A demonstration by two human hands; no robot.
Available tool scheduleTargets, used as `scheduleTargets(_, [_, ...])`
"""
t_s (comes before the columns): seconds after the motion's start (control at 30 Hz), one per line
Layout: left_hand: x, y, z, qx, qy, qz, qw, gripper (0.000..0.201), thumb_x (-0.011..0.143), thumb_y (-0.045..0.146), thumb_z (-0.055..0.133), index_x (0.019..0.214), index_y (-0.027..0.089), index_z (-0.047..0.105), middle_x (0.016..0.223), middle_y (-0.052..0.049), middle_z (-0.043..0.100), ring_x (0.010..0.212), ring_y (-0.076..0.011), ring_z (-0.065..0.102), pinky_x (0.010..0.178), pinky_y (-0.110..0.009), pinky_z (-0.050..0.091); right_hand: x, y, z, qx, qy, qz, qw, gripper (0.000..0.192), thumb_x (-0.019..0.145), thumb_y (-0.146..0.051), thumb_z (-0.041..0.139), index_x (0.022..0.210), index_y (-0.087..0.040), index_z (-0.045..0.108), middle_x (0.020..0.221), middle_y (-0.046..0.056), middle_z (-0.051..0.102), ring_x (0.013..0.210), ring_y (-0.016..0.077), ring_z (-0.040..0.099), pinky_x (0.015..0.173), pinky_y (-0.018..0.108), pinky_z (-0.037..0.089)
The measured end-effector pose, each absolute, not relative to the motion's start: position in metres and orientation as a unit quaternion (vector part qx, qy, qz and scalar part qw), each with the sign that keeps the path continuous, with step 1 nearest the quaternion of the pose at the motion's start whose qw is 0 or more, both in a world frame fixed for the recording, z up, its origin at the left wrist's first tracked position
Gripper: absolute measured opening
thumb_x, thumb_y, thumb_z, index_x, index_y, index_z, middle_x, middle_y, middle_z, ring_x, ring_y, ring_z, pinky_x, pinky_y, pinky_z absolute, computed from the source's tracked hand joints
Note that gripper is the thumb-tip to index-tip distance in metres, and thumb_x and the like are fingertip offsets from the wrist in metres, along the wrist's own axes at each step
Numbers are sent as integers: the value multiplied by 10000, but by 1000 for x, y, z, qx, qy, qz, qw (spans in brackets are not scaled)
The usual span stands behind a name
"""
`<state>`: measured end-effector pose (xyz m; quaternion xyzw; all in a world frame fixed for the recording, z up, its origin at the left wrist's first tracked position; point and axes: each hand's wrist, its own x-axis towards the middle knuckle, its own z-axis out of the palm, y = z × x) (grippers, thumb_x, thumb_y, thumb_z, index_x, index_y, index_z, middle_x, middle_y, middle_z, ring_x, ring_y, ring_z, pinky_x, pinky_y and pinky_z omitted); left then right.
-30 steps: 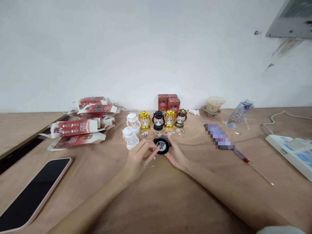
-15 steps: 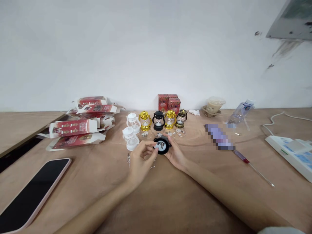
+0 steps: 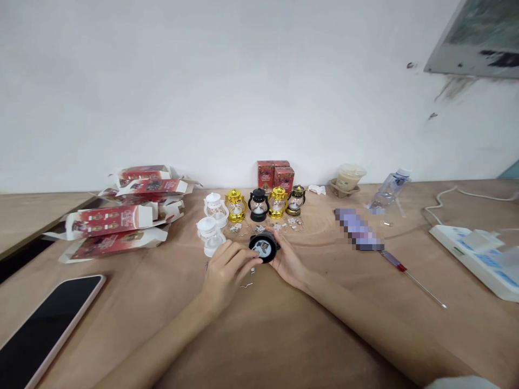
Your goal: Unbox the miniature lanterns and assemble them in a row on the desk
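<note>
your right hand (image 3: 288, 263) cups the small black lantern (image 3: 264, 248) from the right side, fingers curled round its body, with its underside tipped up towards you so the pale battery bay shows. it sits just near of the row of little lanterns, about mid-table. your left hand (image 3: 224, 272) has come back in: half a second ago the fingertips were bunched and lifted a touch off the base, now they're pressed right at its left edge, thumb and forefinger pinched together. whether they pinch a tiny part or only the rim, i cannot tell, it's too small to read. so the working end has returned to the open base, which looks to me like fiddling with something in that bay and not a finished step. the bent wire piece (image 3: 247, 281) lies on the table (image 3: 259, 335) just under your left hand, untouched. your head has dipped and swung a little, so everything has slid left and down in view; the things themselves have not moved. at far, white lanterns (image 3: 211, 221), gold lantern (image 3: 236, 205), red boxes (image 3: 275, 175). left, the opened cartons (image 3: 117, 221) and the phone (image 3: 44, 329). right, the screwdriver (image 3: 409, 273).
</note>
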<state>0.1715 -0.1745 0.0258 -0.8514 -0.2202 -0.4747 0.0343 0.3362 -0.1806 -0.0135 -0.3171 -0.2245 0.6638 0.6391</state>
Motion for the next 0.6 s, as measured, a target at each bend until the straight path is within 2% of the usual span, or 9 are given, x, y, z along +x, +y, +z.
scheduleTargets(0.13, [168, -168, 23, -862, -169, -472, 73, 106, 827, 167, 631, 932, 158, 618, 791, -33, 655, 698, -116, 547, 628, -233, 453, 336, -180, -12, -314, -213, 667, 641, 334, 676, -434, 743, 944, -265, 637, 918, -28, 682, 827, 127, 606, 691, 232, 505])
scheduleTargets(0.27, [164, -169, 22, -871, -148, -462, 80, 213, 870, 82, 532, 1056, 164, 597, 889, -61, 672, 724, -114, 550, 631, -228, 452, 338, -181, -10, -315, -215, 671, 636, 301, 709, -424, 719, 950, -260, 643, 967, -21, 679, 867, 129, 606, 730, 239, 511])
scheduleTargets(0.37, [162, -169, 20, -871, -149, -459, 86, 244, 884, 52, 476, 1054, 176, 601, 905, -58, 676, 714, -111, 535, 617, -225, 430, 339, -181, -10, -321, -219, 671, 631, 319, 707, -429, 720, 968, -264, 639, 957, -20, 674, 849, 128, 605, 721, 239, 514])
scheduleTargets(0.5, [160, -167, 15, -861, -169, -464, 124, 262, 854, 34, 521, 1022, 203, 628, 863, -42, 657, 660, -111, 481, 592, -237, 380, 338, -181, -11, -325, -227, 671, 627, 324, 707, -438, 716, 975, -276, 633, 948, -27, 665, 823, 127, 599, 702, 244, 510])
scheduleTargets(0.6, [160, -167, 13, -849, -177, -475, 151, 271, 838, 45, 558, 1027, 221, 640, 860, -44, 650, 694, -127, 493, 609, -254, 366, 338, -181, -13, -328, -227, 670, 626, 341, 689, -445, 728, 972, -282, 632, 956, -29, 662, 805, 126, 594, 688, 245, 507])
